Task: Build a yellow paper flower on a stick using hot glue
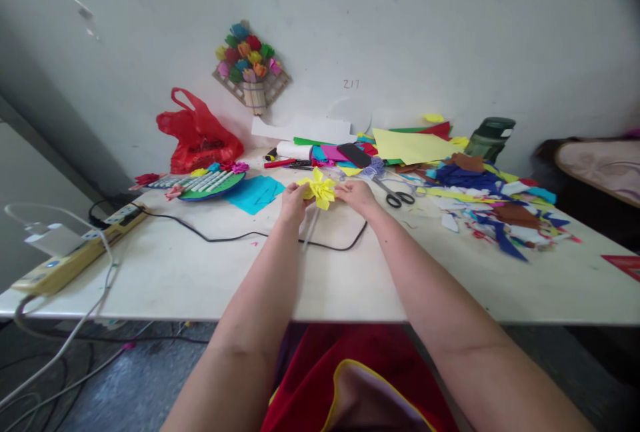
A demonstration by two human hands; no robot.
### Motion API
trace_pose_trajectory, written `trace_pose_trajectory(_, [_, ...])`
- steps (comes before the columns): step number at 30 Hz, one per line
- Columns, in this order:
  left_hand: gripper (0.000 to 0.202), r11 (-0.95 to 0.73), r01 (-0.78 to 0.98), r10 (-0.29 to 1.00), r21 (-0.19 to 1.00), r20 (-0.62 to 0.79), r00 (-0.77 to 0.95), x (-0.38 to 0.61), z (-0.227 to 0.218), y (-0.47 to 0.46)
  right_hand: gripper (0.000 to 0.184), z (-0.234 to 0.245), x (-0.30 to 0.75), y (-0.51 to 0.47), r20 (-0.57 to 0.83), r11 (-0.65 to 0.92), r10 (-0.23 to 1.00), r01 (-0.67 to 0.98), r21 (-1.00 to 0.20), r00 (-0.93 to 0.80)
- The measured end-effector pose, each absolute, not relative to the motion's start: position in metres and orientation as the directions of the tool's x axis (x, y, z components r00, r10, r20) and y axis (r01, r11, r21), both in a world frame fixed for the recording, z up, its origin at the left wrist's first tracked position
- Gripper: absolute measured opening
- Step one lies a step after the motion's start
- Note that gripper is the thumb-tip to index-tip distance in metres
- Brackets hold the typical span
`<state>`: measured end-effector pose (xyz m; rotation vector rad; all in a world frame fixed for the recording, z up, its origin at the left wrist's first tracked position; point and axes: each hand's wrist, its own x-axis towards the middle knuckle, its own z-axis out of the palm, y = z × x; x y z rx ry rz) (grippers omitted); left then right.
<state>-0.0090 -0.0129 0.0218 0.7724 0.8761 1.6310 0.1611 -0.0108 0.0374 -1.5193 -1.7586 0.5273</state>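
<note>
A yellow paper flower [319,189] on a pale stick [310,229] is held above the white table [200,272], out at arm's length. My left hand [293,203] grips it from the left with fingers closed on the petals. My right hand [356,195] pinches the flower's right side. The stick hangs down from the flower toward the table, over a black cable [225,239].
Black-handled scissors [395,195] and heaps of coloured paper scraps [490,209] lie right. A blue sheet [256,193], a green craft piece [207,182] and a red bag [197,135] lie left. A power strip [75,252] sits on the left edge. A green bottle [490,139] stands behind.
</note>
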Motion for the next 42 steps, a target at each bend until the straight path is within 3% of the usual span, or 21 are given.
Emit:
trace_pose_trajectory(6, [0.023, -0.086, -0.527, 0.987, 0.846, 0.001, -0.16, -0.007, 0.028, -0.018, 0.017, 0.028, 0.164, -0.002, 0.316, 0.28, 0.949, 0.494, -0.823, -0.011])
trace_pose_trajectory(12, [0.02, -0.012, -0.547, 0.993, 0.837, -0.055, -0.106, -0.01, 0.03, -0.017, 0.017, 0.032, 0.168, -0.006, 0.357, 0.338, 0.934, 0.412, -0.846, -0.033])
trace_pose_trajectory(16, [0.032, 0.031, -0.516, 0.994, 0.856, -0.082, -0.076, -0.012, 0.031, -0.018, 0.018, 0.035, 0.171, -0.01, 0.374, 0.386, 0.921, 0.377, -0.842, -0.108])
trace_pose_trajectory(24, [0.056, -0.066, -0.313, 0.997, 0.947, 0.054, -0.046, -0.014, 0.036, -0.027, 0.021, 0.036, 0.175, -0.012, 0.408, 0.461, 0.887, 0.347, -0.816, -0.217])
trace_pose_trajectory(29, [0.043, -0.02, -0.228, 0.997, 0.973, 0.035, 0.065, -0.015, 0.035, -0.027, 0.022, 0.035, 0.176, -0.01, 0.416, 0.47, 0.882, 0.365, -0.804, -0.219])
trace_pose_trajectory(34, [0.025, 0.039, -0.251, 0.992, 0.967, -0.008, 0.124, -0.014, 0.036, -0.027, 0.022, 0.035, 0.176, -0.012, 0.405, 0.463, 0.885, 0.353, -0.813, -0.229])
trace_pose_trajectory(42, [0.026, 0.061, -0.199, 0.985, 0.978, -0.026, 0.173, -0.015, 0.036, -0.029, 0.023, 0.041, 0.174, -0.019, 0.374, 0.447, 0.89, 0.343, -0.826, -0.26])
